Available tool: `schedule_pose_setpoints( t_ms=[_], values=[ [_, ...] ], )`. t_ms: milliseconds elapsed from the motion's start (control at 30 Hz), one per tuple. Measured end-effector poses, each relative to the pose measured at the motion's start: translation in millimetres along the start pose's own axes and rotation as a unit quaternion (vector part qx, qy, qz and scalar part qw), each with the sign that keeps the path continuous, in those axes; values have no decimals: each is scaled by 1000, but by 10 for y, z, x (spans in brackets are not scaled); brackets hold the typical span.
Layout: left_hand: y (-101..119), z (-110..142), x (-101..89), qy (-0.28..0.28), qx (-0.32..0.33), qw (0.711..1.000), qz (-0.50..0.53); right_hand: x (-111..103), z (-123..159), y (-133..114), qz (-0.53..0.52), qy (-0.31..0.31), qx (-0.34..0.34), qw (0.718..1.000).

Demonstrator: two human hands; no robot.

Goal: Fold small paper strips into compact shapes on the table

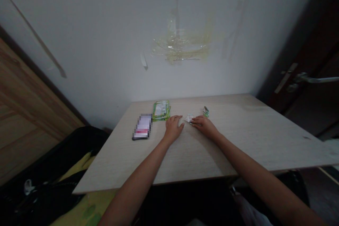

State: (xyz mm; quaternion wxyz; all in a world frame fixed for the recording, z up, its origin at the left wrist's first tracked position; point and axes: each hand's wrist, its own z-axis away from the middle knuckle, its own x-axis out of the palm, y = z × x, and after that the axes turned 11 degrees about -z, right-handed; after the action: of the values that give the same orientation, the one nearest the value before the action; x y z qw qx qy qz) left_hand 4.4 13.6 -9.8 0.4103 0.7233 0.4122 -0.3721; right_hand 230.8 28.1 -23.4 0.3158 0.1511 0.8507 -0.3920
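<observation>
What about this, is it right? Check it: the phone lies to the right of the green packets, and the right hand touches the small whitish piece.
Not quite: in the head view, the phone lies to the left of the green packets. The right hand does touch the small whitish piece.

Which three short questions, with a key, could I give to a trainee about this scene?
1. Which hand touches the small whitish piece?
2. True or false: the phone lies to the left of the green packets.
3. Where is the crumpled wrapper? (a) on the phone; (b) beyond the whitish piece, to its right; (c) on top of the green packets.

Key: 1. the right hand; 2. true; 3. b.
</observation>
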Motion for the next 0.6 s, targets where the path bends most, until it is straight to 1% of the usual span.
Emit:
schedule_pose_setpoints(
  t_ms=[100, 267, 433, 600],
  values=[
    [-1, 10, 1, -19, 6, 1000, -20, -1, 6, -2, 2, -15, 5, 1000],
    [-5, 31, -3, -43, 22, 998, -37, -7, 1, -27, 9, -33, -11, 999],
    [1, 52, -6, -50, 29, 997, -42, 5, 0, -72, 28, -17, -1, 999],
    [1, 73, 3, -54, 31, 997, -48, 1, 12, -92, 17, -8, 0, 1000]
  ],
)
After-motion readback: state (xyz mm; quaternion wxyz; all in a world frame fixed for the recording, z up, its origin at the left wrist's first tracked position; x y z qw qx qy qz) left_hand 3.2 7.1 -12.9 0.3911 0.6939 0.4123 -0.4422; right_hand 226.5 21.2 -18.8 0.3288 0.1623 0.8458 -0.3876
